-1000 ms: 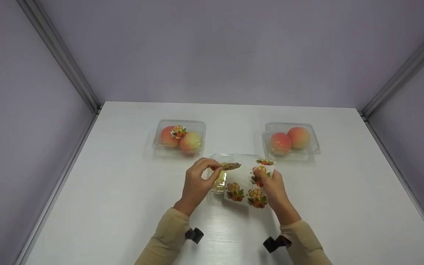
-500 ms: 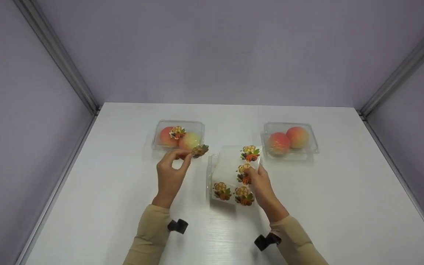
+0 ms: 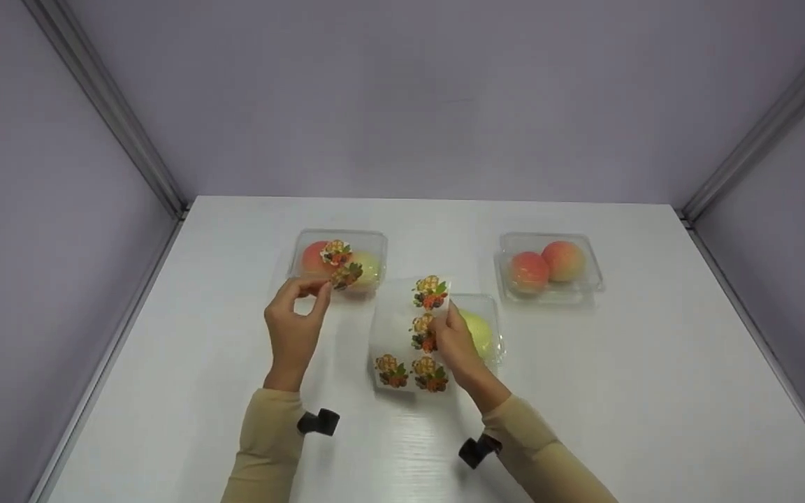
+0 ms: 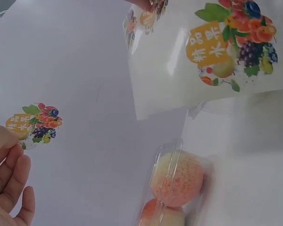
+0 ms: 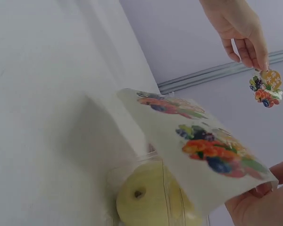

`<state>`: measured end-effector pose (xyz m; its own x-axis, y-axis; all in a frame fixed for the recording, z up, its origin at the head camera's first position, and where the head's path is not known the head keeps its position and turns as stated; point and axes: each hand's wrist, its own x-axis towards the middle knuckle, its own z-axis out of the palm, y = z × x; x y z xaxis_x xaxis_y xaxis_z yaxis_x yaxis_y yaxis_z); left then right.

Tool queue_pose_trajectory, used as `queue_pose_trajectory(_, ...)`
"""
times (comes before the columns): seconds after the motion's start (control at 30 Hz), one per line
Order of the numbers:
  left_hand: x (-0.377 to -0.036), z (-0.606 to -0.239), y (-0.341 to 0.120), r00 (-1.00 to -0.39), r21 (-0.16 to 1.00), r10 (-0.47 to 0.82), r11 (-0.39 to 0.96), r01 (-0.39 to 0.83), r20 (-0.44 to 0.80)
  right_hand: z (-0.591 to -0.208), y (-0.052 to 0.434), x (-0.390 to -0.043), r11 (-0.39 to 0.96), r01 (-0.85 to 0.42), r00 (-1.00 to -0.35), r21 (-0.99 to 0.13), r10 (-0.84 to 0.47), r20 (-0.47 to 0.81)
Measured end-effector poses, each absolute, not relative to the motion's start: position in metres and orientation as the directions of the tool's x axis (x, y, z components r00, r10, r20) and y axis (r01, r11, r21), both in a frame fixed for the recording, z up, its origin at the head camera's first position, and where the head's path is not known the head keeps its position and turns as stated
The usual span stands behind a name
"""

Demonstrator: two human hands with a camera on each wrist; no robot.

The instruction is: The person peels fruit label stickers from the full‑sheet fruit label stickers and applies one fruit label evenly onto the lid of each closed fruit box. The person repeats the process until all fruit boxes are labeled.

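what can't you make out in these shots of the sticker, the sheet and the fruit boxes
- Peeled sticker: head view too small to read it; whether it touches the left box is unclear.
- Yellow fruit: partly hidden behind the sticker sheet in the head view.
- Left hand: cut by the left wrist frame edge.
- Right hand: only its fingers show in the right wrist view.

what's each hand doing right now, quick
Left hand: pinches a peeled sticker over the left box.
Right hand: holds the sticker sheet by its edge.
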<state>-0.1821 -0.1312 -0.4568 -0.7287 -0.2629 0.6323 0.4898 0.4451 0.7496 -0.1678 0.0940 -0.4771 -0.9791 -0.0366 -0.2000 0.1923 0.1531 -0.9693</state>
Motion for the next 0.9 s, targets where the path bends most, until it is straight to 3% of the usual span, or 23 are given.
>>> queue_pose_trajectory(0.33, -0.183, -0.454, -0.155, -0.689, 0.749, -0.342, 0.481, 0.456, 0.639, -0.481, 0.068, -0.172, 0.285, -0.004, -0.988, -0.959, -0.152, -0.041)
queue_pose_trajectory(0.6, -0.178, -0.453, -0.169, -0.716, 0.783, -0.372, 0.476, 0.400, 0.591, -0.482, 0.048, -0.178, 0.431, -0.172, -0.972, -0.886, -0.223, 0.080)
queue_pose_trajectory(0.9, -0.176, -0.453, -0.175, -0.706, 0.783, -0.391, 0.488, 0.384, 0.590, -0.490, 0.020, -0.177, 0.301, -0.109, -0.978, -0.947, -0.202, 0.048)
